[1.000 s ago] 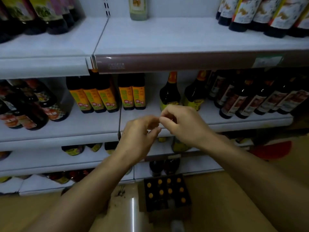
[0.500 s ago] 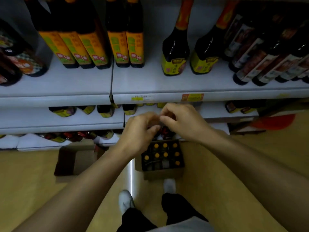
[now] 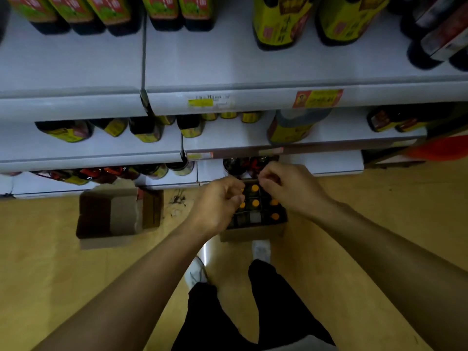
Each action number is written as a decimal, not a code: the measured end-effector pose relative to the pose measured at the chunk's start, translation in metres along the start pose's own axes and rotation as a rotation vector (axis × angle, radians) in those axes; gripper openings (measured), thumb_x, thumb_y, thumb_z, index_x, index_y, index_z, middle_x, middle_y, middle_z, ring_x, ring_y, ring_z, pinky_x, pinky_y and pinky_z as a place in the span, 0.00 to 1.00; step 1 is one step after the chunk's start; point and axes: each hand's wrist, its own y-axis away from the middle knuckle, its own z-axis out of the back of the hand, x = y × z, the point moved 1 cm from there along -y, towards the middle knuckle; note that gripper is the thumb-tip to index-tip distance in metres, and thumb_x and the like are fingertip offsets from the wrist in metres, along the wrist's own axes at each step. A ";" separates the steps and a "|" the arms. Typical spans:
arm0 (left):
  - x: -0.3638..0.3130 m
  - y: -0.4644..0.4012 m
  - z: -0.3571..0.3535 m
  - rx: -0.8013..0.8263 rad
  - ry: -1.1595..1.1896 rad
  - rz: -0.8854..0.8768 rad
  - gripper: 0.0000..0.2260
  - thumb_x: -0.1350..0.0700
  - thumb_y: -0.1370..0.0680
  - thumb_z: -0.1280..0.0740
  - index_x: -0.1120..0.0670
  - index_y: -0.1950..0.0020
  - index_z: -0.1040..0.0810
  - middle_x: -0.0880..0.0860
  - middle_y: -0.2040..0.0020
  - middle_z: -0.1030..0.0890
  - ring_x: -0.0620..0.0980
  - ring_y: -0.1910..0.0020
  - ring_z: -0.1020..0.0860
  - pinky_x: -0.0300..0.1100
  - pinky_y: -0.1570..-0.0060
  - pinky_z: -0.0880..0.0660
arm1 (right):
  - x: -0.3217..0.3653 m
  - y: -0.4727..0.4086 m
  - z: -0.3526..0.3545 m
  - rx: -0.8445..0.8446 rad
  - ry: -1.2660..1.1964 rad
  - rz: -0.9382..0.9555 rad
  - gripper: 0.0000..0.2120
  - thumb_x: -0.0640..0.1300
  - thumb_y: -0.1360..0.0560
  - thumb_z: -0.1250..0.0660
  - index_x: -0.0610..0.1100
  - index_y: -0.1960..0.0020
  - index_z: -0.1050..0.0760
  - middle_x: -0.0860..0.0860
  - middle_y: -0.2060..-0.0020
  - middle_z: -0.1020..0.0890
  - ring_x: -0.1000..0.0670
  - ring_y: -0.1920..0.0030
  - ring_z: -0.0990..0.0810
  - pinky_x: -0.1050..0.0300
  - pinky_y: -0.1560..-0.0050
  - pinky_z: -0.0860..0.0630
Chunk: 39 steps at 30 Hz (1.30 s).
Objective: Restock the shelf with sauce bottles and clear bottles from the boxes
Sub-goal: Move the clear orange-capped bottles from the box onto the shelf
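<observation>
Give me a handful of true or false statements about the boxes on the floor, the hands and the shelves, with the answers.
1. The box with orange-capped bottles sits on the floor before the person's feet. True.
2. The left hand grips a bottle. False: it holds no bottle.
3. The other cardboard box is packed with bottles. False: none show inside.
4. Both hands, the right hand included, hover above the bottle box. True.
5. The shelf carries only clear bottles. False: dark, yellow-labelled ones.

A yellowish wooden floor [image 3: 50,287] is filling the lower half of the frame, with a bright streak of light [image 3: 205,252] reflecting at its centre. White metal shelving [image 3: 76,72] is stepping down across the upper half in dim lighting, price tags [image 3: 317,98] showing on its front edges.
</observation>
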 end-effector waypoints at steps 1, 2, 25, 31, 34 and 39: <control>0.006 -0.005 -0.009 0.013 0.015 0.013 0.09 0.59 0.21 0.33 0.52 0.41 0.21 0.47 0.52 0.19 0.43 0.52 0.21 0.33 0.55 0.25 | -0.010 0.000 -0.007 0.008 -0.009 -0.019 0.03 0.48 0.22 0.35 0.52 0.50 0.23 0.56 0.59 0.20 0.57 0.58 0.23 0.57 0.62 0.26; 0.013 -0.011 -0.019 0.032 0.033 0.030 0.10 0.59 0.21 0.32 0.53 0.41 0.21 0.47 0.52 0.19 0.44 0.51 0.21 0.35 0.54 0.24 | -0.022 -0.001 -0.014 0.016 -0.009 -0.041 0.03 0.48 0.22 0.35 0.51 0.51 0.23 0.56 0.59 0.20 0.57 0.59 0.23 0.58 0.63 0.26; 0.186 -0.161 -0.254 0.156 0.191 0.310 0.11 0.64 0.22 0.34 0.64 0.39 0.22 0.61 0.41 0.19 0.57 0.39 0.23 0.55 0.36 0.28 | -0.308 -0.052 -0.235 0.335 0.038 -0.568 0.11 0.38 0.18 0.42 0.33 0.43 0.24 0.37 0.45 0.21 0.40 0.44 0.23 0.64 0.60 0.39; 0.220 -0.192 -0.293 0.157 0.184 0.340 0.14 0.64 0.22 0.33 0.64 0.36 0.23 0.62 0.38 0.21 0.57 0.37 0.24 0.55 0.35 0.28 | -0.365 -0.075 -0.292 0.332 0.048 -0.612 0.09 0.40 0.18 0.42 0.37 0.48 0.24 0.40 0.49 0.22 0.39 0.46 0.22 0.53 0.53 0.29; 0.231 -0.205 -0.307 0.156 0.187 0.311 0.14 0.65 0.22 0.33 0.61 0.37 0.22 0.55 0.40 0.20 0.52 0.39 0.23 0.48 0.37 0.27 | -0.376 -0.079 -0.308 0.385 0.174 -0.562 0.10 0.44 0.18 0.44 0.40 0.51 0.26 0.44 0.53 0.22 0.44 0.52 0.22 0.51 0.51 0.27; 0.247 -0.213 -0.322 0.171 0.169 0.281 0.12 0.65 0.23 0.34 0.59 0.41 0.20 0.50 0.45 0.19 0.48 0.45 0.21 0.41 0.44 0.25 | -0.381 -0.085 -0.322 0.427 0.414 -0.396 0.13 0.48 0.17 0.44 0.44 0.39 0.27 0.48 0.45 0.20 0.45 0.45 0.20 0.51 0.46 0.23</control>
